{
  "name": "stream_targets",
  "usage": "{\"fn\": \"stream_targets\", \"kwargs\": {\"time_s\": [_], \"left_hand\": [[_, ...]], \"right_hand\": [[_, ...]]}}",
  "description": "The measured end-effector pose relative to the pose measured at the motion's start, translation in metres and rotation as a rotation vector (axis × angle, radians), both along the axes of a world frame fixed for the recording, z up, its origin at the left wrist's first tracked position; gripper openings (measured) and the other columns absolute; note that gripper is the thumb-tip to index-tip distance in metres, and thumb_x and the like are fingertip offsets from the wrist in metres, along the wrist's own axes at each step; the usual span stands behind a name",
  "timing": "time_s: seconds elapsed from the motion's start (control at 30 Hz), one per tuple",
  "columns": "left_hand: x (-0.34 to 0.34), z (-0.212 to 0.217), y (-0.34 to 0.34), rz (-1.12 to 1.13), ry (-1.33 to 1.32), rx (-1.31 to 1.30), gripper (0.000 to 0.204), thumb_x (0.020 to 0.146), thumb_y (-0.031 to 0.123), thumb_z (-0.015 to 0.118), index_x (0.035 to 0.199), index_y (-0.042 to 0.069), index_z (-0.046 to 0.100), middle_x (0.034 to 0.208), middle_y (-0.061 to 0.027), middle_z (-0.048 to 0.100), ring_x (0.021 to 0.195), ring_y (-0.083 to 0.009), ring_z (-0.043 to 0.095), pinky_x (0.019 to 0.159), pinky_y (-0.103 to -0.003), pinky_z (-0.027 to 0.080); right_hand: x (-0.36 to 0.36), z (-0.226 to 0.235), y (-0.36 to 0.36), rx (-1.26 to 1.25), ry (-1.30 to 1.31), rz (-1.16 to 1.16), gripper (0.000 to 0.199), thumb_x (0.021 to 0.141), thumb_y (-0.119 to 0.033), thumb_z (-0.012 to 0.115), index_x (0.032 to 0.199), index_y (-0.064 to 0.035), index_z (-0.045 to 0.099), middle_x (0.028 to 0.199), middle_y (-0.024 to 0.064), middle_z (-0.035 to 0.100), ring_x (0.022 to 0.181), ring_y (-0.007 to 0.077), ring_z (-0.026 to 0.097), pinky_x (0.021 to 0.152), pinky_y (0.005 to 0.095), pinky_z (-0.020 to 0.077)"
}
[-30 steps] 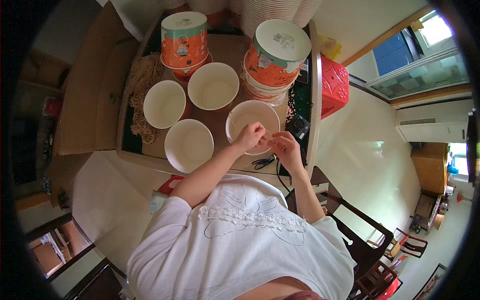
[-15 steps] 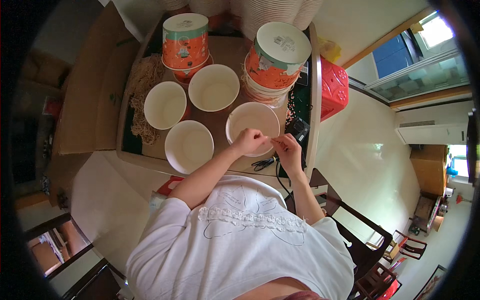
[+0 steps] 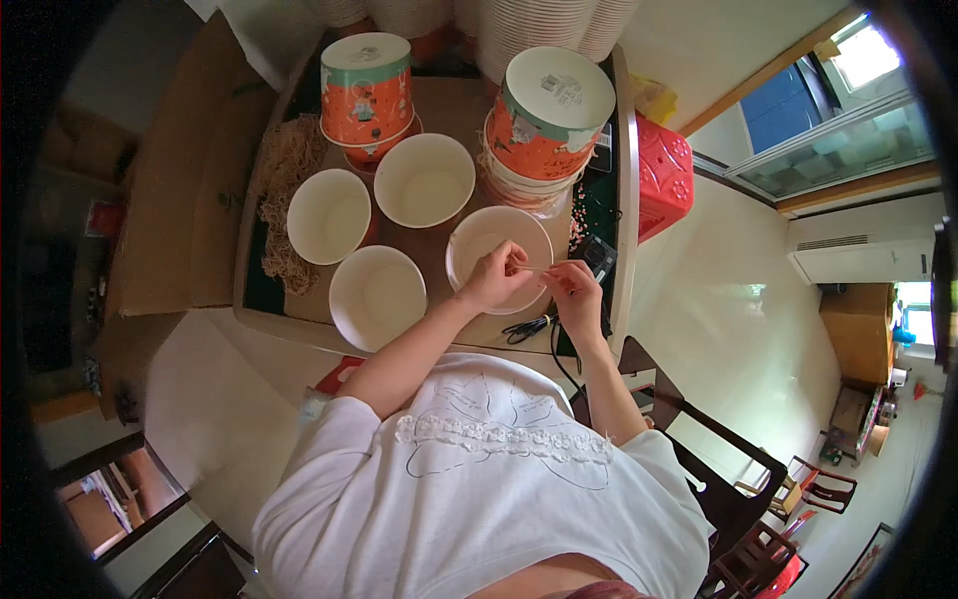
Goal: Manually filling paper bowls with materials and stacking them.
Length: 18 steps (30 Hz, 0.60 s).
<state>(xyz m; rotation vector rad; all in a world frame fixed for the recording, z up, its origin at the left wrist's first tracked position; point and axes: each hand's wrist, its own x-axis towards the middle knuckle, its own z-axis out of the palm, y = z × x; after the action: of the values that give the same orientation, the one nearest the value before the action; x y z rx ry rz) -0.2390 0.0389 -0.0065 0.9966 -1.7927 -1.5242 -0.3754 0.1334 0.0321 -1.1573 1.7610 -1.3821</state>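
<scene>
My left hand (image 3: 491,278) and my right hand (image 3: 576,292) are close together over the near right white paper bucket (image 3: 465,240). Both are closed in a pinch, with a short pale strand (image 3: 535,268) stretched between the fingertips. It looks like thin string, though it is too small to be sure. Three more open buckets stand to the left: one at the back (image 3: 424,180), one at the far left (image 3: 329,217) and one nearer me (image 3: 377,299). Their insides are white.
Upturned orange and green buckets (image 3: 365,95) stand at the back left, and another stack (image 3: 554,125) at the back right. Tangled tan strings (image 3: 282,200) lie along the left edge. A black device (image 3: 597,257) with a cable sits at right, near a red plastic stool (image 3: 664,172).
My fingertips have moved slightly apart, and the pale strand between them now shows more clearly. The view has shifted a little; the buckets stay in place.
</scene>
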Motion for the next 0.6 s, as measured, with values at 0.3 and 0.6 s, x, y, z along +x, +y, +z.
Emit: {"fn": "stream_targets", "kwargs": {"time_s": [0.3,0.6], "left_hand": [[-0.008,0.006,-0.012,-0.092,0.098,0.764,0.015,0.09,0.015,0.055,0.084,0.002,0.06,0.06,-0.0038,0.057,0.045,-0.0082,0.049,0.039,-0.021,0.036],[-0.004,0.009,-0.024,-0.392,-0.136,0.914,0.019,0.089,0.013,0.054,0.102,0.0,0.06,0.067,-0.0082,0.062,0.037,-0.0054,0.041,0.032,-0.019,0.027]], "right_hand": [[0.002,-0.001,0.005,0.017,0.169,0.1,0.009,0.078,-0.007,0.068,0.084,-0.0005,0.065,0.087,0.0079,0.059,0.063,0.0155,0.058,0.056,0.0257,0.046],[0.002,-0.001,0.002,0.07,0.221,0.055,0.008,0.078,-0.007,0.068,0.084,-0.0026,0.065,0.072,0.0081,0.058,0.061,0.0167,0.057,0.055,0.026,0.0448]]}}
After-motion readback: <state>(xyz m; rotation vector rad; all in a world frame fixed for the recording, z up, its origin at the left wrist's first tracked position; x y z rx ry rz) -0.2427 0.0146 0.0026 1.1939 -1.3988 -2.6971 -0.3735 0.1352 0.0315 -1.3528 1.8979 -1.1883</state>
